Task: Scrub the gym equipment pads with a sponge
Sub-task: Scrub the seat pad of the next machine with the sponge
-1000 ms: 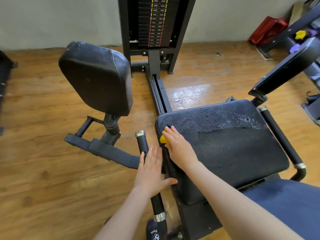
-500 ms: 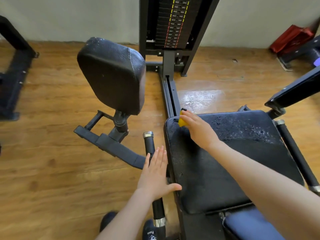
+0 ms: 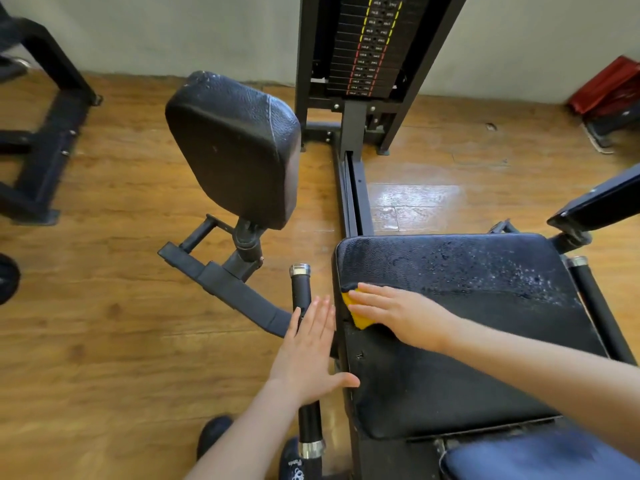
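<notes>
right hand point(image 3: 401, 315): fingers flat and straight, presses yellow sponge point(image 3: 356, 315) onto left edge of seat pad point(image 3: 450, 341)
left hand point(image 3: 310, 351): open, fingers straight, holds nothing; palm rests on black side handle point(image 3: 300, 289), thumb touching the seat pad's edge
sponge position: on the pad's left rim, about midway along it
done: seat pad wet, droplets and suds on far right part
left: judged mid-task; near part of seat looks dull; upright back pad point(image 3: 232, 147) a few droplets on top; angled pad point(image 3: 602, 202) at right not being scrubbed
</notes>
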### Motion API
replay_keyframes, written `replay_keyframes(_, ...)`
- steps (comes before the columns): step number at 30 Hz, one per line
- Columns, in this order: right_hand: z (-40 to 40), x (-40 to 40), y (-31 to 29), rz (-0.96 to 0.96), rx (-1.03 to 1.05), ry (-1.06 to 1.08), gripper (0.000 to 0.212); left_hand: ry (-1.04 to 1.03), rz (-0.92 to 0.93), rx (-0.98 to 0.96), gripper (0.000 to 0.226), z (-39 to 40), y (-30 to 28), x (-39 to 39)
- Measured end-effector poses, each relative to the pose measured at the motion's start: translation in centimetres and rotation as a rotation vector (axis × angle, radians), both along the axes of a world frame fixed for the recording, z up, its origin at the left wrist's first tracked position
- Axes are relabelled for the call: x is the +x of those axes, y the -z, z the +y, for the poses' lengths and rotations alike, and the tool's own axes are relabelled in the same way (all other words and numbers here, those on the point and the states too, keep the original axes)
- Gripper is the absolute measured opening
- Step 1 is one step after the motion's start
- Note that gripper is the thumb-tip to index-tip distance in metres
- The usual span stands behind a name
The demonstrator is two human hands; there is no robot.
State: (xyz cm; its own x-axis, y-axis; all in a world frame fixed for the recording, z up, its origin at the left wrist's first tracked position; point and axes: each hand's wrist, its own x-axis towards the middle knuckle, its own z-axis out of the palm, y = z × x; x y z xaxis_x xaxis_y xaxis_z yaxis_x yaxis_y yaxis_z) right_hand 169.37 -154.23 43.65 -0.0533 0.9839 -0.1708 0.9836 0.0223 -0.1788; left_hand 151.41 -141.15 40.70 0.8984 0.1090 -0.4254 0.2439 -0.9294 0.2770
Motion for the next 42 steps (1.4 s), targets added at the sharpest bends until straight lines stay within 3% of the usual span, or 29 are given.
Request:
replay_keyframes(2, 1.2, 1.9, -0.8, 0.03, -0.024, 0.037, 0.066, 0.01, 0.008, -0.001, 0.111, 0.0, 0.0, 0.0)
replay_keyframes(6, 6.0, 4.9, -1.0, 0.153, 0.043, 0.514, 0.054, 0.028, 0.03, -0.007, 0.108, 0.1, 0.1, 0.0)
replay_keyframes(9, 7.5, 4.1, 0.2, 0.17, 0.061, 0.646, 0.045, 0.038, 0.02, -0.01, 0.107, 0.0, 0.2, 0.0)
replay_keyframes(14, 3.3, 0.2, 1.7, 0.108, 0.153, 0.436, 0.06, 0.036, 0.013, -0.004, 0.107, 0.1, 0.1, 0.0)
replay_keyframes(17, -0.6, -1.3, 1.6, 0.091, 0.09, 0.314, 0.066, 0.028, -0.004, 0.002, 0.108, 0.0, 0.1, 0.0)
replay_keyframes(20, -1.9, -0.6, 0.9, 0.054, 0.084, 0.219, 0.054, 0.028, -0.009, 0.011, 0.108, 0.0, 0.2, 0.1)
replay_keyframes(22, -0.5, 1.5, 0.2, 0.096, 0.129, 0.333, 0.051, 0.028, -0.009, 0.008, 0.107, 0.0, 0.2, 0.1)
replay_keyframes(26, 2.6, 5.8, 0.4, 0.166, 0.172, 0.791, 0.045, 0.014, 0.001, -0.01, 0.106, 0.1, 0.3, 0.1)
replay_keyframes(29, 3.8, 5.3, 1.3, 0.156, 0.176, 0.912, 0.04, 0.026, 0.015, -0.021, 0.106, 0.0, 0.2, 0.1)
replay_keyframes(34, 1.3, 0.5, 2.5, 0.049, 0.285, 0.774, 0.041, 0.014, 0.042, -0.032, 0.108, 0.1, -0.1, 0.3)
replay_keyframes(38, -1.6, -2.0, 2.0, 0.006, 0.215, 0.641, 0.054, 0.018, 0.063, -0.029, 0.106, 0.1, -0.6, 0.4)
replay_keyframes(42, -0.7, 0.5, 0.7, -0.034, 0.169, 0.518, 0.042, 0.029, 0.064, -0.019, 0.106, 0.2, -0.5, 0.3)
